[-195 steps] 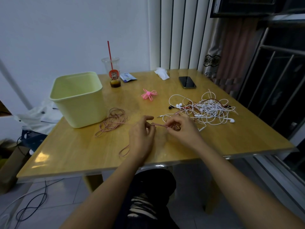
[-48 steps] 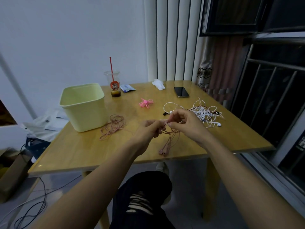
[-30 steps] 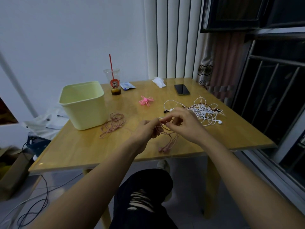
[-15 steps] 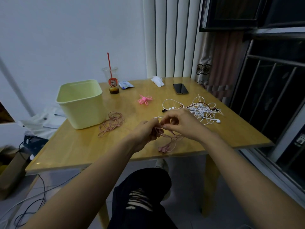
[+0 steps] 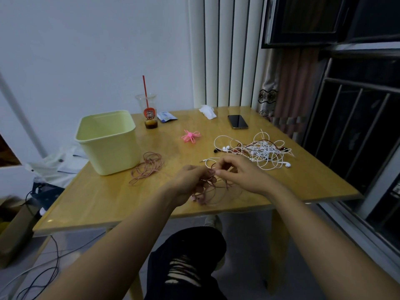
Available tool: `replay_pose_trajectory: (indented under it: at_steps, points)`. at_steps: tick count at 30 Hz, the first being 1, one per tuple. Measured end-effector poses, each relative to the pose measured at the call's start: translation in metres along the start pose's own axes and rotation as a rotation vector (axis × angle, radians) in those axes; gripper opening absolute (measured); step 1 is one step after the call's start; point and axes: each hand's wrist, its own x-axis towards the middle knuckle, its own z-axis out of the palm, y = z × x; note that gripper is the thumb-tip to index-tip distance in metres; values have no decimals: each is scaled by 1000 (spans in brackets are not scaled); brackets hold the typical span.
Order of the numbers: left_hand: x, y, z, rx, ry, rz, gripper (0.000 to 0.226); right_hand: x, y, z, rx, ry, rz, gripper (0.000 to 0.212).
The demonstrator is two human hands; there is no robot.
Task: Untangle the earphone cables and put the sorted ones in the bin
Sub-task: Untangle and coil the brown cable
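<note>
- Left hand (image 5: 190, 182), at the centre of the frame, has its fingers curled round a bunch of the pink earphone cable (image 5: 218, 191) and grips it just above the worktop (image 5: 97, 202).
- Right hand (image 5: 242, 174), just right of it, pinches a strand of the same cable between thumb and forefinger, its fingertips almost touching those of the left hand.
- Loops of the held cable hang below and between the two hands, and its pink earbuds (image 5: 198, 199) dangle under the left hand, close to the near edge of the worktop.
- Left of the hands, a loose pink coil (image 5: 147, 167) lies flat on the worktop, just beside the bin's lower right corner; whether it joins the held cable I cannot tell.
- Pale yellow-green, the bin (image 5: 112, 152) stands upright at the centre left; nothing shows in the part of its inside that can be seen.
- Right of centre, beyond the right hand, the white tangle (image 5: 264, 151) of earphone cables sprawls, with some red and dark strands mixed in.
- Between the bin and the tangle lies a small bright pink bow (image 5: 190, 136).
- Along the far edge stand a plastic cup (image 5: 149, 113) with a red straw (image 5: 144, 89), then a small packet (image 5: 166, 116), a crumpled tissue (image 5: 207, 111) and a dark phone (image 5: 237, 121).
- At the bottom centre, a knee in dark ripped trousers (image 5: 186, 263) shows below the worktop.
</note>
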Motion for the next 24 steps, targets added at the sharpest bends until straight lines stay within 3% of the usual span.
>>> replay_pose_trajectory:
  at_steps: [5, 12, 16, 20, 24]
  points:
    - [3, -8, -5, 36, 92, -28, 30, -4, -3, -1, 492, 264, 114, 20]
    - [-3, 1, 3, 48, 118, 34, 22, -4, -9, -8, 483, 384, 157, 21]
    - [0, 2, 4, 88, 132, 40, 16, -4, -14, -8, 232, 257, 129, 33]
    - [0, 2, 7, 160, 140, 57, 19, 1, -14, -3, -371, 226, -107, 44]
    - [-3, 4, 7, 186, 119, 66, 17, 5, -13, 1, -598, 180, -205, 14]
